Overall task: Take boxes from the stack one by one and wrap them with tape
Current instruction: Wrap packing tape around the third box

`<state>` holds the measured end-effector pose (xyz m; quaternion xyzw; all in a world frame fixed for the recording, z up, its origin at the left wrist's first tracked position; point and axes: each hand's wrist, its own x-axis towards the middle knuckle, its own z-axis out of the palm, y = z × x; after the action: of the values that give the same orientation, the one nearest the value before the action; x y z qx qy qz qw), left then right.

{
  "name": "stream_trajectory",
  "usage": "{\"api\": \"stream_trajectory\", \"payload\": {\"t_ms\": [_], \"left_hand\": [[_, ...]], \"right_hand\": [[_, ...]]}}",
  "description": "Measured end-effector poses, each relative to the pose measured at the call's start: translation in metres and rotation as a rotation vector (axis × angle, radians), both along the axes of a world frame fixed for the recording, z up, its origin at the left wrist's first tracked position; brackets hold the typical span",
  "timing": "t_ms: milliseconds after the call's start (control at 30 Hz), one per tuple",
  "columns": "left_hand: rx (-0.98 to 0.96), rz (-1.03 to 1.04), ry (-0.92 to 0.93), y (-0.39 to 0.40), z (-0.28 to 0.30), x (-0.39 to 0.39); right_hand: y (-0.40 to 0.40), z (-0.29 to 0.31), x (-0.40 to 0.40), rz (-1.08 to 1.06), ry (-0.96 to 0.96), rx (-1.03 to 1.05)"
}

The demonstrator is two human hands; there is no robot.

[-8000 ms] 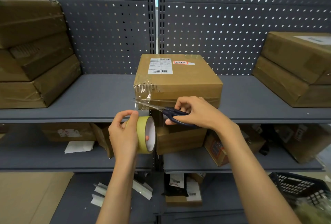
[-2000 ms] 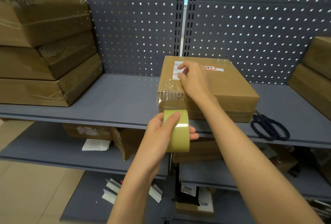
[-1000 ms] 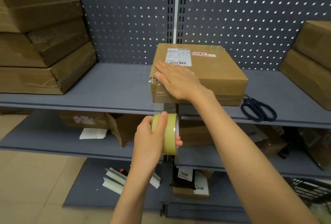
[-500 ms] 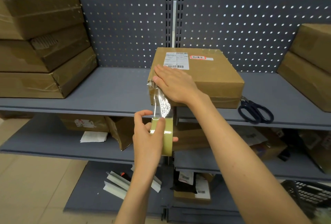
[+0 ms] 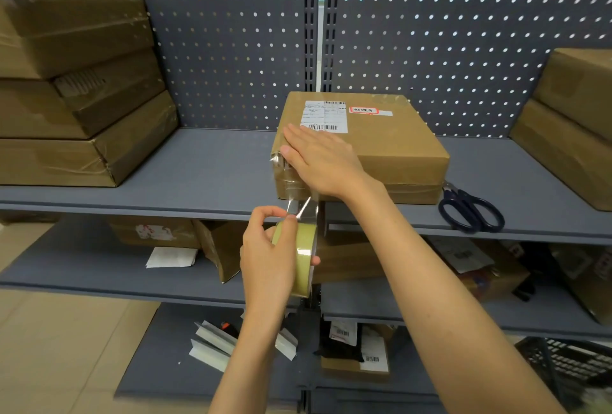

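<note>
A flat brown cardboard box (image 5: 390, 145) with a white shipping label lies on the grey shelf (image 5: 212, 178). My right hand (image 5: 321, 162) presses flat on its front left corner, over crinkled clear tape. My left hand (image 5: 270, 254) grips the yellowish tape roll (image 5: 299, 254) just below the shelf edge, thumb and forefinger pinching the tape where it leaves the roll. A short clear strip (image 5: 303, 206) runs from the roll up to the box's front face.
Black-handled scissors (image 5: 470, 210) lie on the shelf right of the box. Three taped boxes (image 5: 76, 92) are stacked at left, two more boxes (image 5: 569, 122) at right. Lower shelves hold boxes and papers; a black crate (image 5: 569, 370) sits bottom right.
The scissors were put down on the shelf and my right hand moved onto the box. In the last second my left hand pulled tape off the roll; the strip is now shorter and tauter.
</note>
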<state>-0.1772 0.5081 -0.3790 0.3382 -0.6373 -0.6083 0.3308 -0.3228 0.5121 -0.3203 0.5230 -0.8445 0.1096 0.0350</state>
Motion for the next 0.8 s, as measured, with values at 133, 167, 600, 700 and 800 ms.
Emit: {"api": "stream_trajectory", "payload": {"t_ms": [133,167,600,700,800], "left_hand": [[-0.030,0.018,0.007,-0.0011,0.0001,-0.0007],[-0.033,0.025,0.010,-0.0013,0.0003,-0.0009],[0.099,0.065,0.086,0.0074,0.0016,0.0017],[0.108,0.065,0.097,0.0067,0.0017,0.0024],[0.094,0.043,0.091,0.0055,0.0012,0.0027]], "right_hand": [[0.0011,0.0006,0.0009,-0.001,0.002,-0.006],[0.0013,0.0006,0.0009,-0.001,0.004,-0.008],[0.0011,-0.0019,0.0013,-0.003,0.045,-0.027],[0.0011,-0.0041,0.0026,-0.010,0.083,-0.041],[0.0021,-0.0062,0.0037,-0.022,0.116,-0.079]]}}
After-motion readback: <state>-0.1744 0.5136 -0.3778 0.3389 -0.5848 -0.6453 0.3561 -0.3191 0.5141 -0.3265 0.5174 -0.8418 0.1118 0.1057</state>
